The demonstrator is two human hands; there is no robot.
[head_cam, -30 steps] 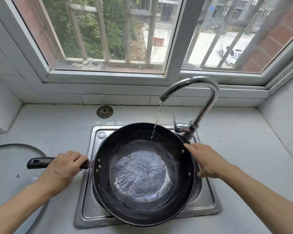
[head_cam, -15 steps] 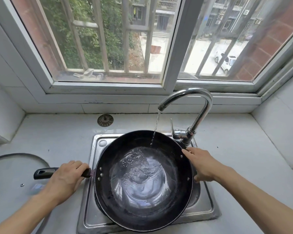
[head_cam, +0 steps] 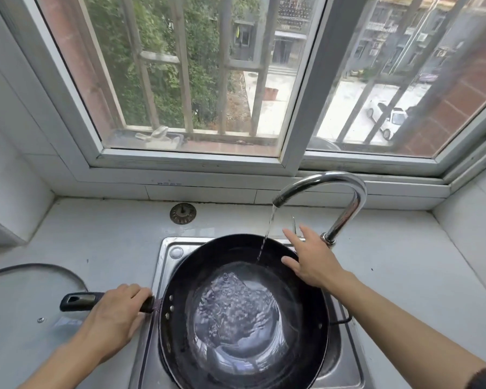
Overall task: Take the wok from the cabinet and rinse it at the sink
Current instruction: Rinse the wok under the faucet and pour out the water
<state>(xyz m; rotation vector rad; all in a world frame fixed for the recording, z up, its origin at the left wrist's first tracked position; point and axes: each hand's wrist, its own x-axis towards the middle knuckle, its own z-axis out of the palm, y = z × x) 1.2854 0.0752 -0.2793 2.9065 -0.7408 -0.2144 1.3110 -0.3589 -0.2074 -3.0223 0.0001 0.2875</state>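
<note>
A wok (head_cam: 242,310) sits in the sink (head_cam: 345,369), set into the bench (head_cam: 404,276) below a window. The tap (head_cam: 340,209) stands behind-right; a glass lid (head_cam: 26,304) lies left; a strainer plug (head_cam: 183,213) lies behind.

One wok (head_cam: 244,313), its handle gripped by the left hand (head_cam: 115,313). One sink (head_cam: 169,248) under it, between the two hands. One tap (head_cam: 345,209), just beyond the right hand (head_cam: 312,259), with one stream of water falling just left of that hand's spread fingers. One strainer plug (head_cam: 183,213) on the counter, well beyond the left hand. One glass lid (head_cam: 26,293) lying flat, just left of the left hand. Two hands in all. Two window panes (head_cam: 197,80) behind, far above both hands.
</note>
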